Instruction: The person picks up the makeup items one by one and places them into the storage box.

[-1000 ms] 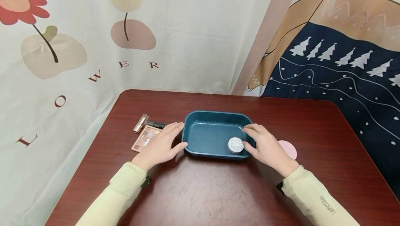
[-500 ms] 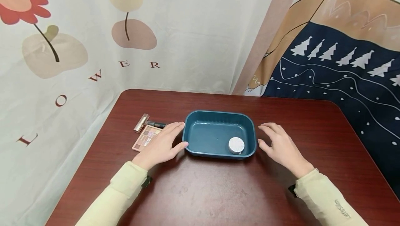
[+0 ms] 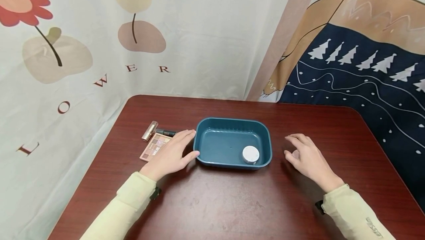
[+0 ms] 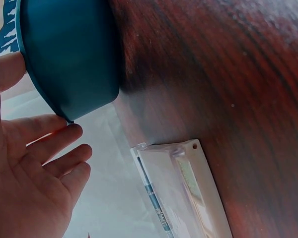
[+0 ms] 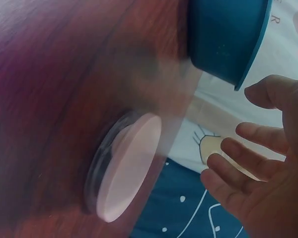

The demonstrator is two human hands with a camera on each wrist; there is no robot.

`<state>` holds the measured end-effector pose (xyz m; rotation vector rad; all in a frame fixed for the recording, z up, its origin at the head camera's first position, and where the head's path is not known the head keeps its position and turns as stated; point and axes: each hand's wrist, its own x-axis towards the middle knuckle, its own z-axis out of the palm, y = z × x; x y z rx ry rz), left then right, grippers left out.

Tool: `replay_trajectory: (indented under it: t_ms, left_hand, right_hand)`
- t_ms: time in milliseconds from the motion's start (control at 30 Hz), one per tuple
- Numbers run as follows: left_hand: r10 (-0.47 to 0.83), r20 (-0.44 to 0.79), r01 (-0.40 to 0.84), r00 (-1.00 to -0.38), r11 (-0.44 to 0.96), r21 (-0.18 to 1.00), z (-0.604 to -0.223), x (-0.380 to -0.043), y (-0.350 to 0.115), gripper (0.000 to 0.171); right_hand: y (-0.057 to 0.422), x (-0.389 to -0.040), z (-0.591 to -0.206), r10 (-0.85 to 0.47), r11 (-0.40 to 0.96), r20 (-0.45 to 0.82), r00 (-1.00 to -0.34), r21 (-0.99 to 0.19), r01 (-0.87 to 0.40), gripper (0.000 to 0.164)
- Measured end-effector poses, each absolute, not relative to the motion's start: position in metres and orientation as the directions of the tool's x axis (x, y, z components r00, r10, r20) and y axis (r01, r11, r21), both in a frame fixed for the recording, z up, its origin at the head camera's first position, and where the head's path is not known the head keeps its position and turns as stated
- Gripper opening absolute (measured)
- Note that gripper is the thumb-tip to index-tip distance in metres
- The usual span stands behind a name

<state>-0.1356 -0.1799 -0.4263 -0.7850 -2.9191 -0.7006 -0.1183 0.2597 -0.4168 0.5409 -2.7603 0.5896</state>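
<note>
A dark teal plastic basin (image 3: 219,144) stands mid-table, and a round silver-white container (image 3: 250,155) sits in its near right corner. My left hand (image 3: 170,157), fingers extended, touches the basin's left rim with its fingertips and thumb. To the right of the basin, my right hand (image 3: 310,162) hovers with loosely bent fingers and nothing in its grasp. In the right wrist view, a pink round disc-shaped item (image 5: 130,169) with a dark clear base lies on the table below that hand. From the head, the hand covers most of this disc.
Left of the basin lie an eyeshadow palette (image 3: 154,147), partly behind my left hand, a gold tube (image 3: 149,131) like a lipstick, and a dark slim pen-like tube (image 3: 165,132). The reddish-brown table (image 3: 225,203) backs onto hanging printed cloths (image 3: 212,41).
My right hand has drawn away from the silver-white container in the basin, moving right and over the pink disc. My left hand and the basin have stayed in place.
</note>
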Motion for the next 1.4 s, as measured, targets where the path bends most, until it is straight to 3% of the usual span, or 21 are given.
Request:
replay_trajectory:
  t_ms: [767, 1400]
  left_hand:
    - [0.466, 0.139, 0.479, -0.874, 0.779, 0.403, -0.425, -0.135, -0.18, 0.072]
    - [0.471, 0.162, 0.494, -0.867, 0.771, 0.402, -0.427, -0.136, -0.18, 0.071]
  right_hand:
    - [0.292, -0.114, -0.424, -0.24, 0.909, 0.125, -0.963, -0.318, -0.268, 0.054]
    - [0.298, -0.112, -0.435, -0.231, 0.915, 0.021, -0.973, -0.334, -0.224, 0.069]
